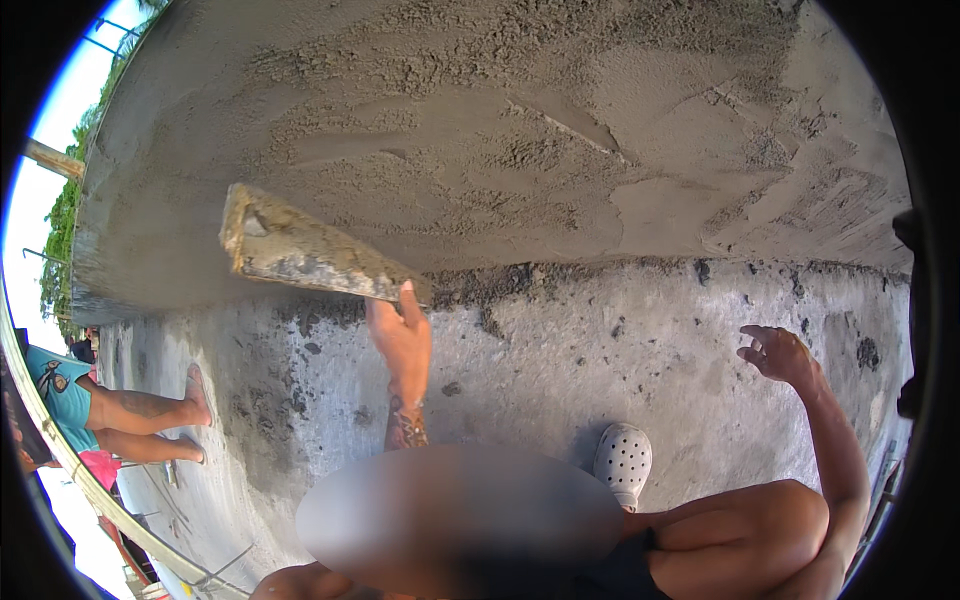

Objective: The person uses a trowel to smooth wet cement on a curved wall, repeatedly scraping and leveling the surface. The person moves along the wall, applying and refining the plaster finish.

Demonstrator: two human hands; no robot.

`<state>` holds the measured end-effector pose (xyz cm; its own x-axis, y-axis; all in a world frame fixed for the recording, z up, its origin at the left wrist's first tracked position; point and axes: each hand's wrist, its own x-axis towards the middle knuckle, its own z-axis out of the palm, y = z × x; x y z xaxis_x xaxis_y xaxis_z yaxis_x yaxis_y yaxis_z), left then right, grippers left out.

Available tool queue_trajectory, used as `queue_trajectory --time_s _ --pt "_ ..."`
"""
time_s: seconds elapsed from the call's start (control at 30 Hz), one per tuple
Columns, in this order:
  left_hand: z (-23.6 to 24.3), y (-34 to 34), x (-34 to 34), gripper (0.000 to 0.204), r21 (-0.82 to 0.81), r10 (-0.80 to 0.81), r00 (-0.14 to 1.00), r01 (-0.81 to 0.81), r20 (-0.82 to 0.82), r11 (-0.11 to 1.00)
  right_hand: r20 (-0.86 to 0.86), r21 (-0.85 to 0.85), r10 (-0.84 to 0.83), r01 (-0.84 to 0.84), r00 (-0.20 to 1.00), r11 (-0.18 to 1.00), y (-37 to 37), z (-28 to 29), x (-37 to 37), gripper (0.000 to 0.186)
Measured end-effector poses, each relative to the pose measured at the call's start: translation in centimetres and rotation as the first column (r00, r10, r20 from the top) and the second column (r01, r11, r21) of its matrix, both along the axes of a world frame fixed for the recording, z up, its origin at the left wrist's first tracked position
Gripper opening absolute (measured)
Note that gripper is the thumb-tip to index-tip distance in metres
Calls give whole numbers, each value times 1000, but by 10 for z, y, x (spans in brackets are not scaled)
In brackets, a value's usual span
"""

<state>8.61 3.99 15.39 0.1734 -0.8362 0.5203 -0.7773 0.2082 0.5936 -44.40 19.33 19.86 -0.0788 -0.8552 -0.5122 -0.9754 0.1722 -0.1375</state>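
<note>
My left hand (401, 340) is closed round the near right end of a long, flat board (315, 250), thumb on its edge. Wet mortar and pale smears coat the board, thickest at its far left end. It is tilted in front of the grey mortar-covered wall (470, 130), and I cannot tell whether it touches. Over the floor on the right, my right hand (778, 355) is empty, its fingers loosely bent and apart. The wall's surface is partly smooth and partly rough, with ridges and crumbly patches.
Mortar crumbs lie along the foot of the wall on the concrete floor (540, 380). My foot wears a white perforated clog (622, 460). At the left another person in teal shorts (58, 390) stands near a long pale pole (110, 510). A blurred patch hides the lower middle.
</note>
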Motion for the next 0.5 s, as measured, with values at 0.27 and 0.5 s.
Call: queue_trajectory --time_s 0.27,0.5 --pt "49 -57 227 30 -77 104 908 -147 -405 986 34 34 57 -58 998 998 -30 -4 15 48" --pt "200 -33 435 24 153 257 955 -235 -150 960 140 3 239 -242 961 970 -72 -11 81 50"
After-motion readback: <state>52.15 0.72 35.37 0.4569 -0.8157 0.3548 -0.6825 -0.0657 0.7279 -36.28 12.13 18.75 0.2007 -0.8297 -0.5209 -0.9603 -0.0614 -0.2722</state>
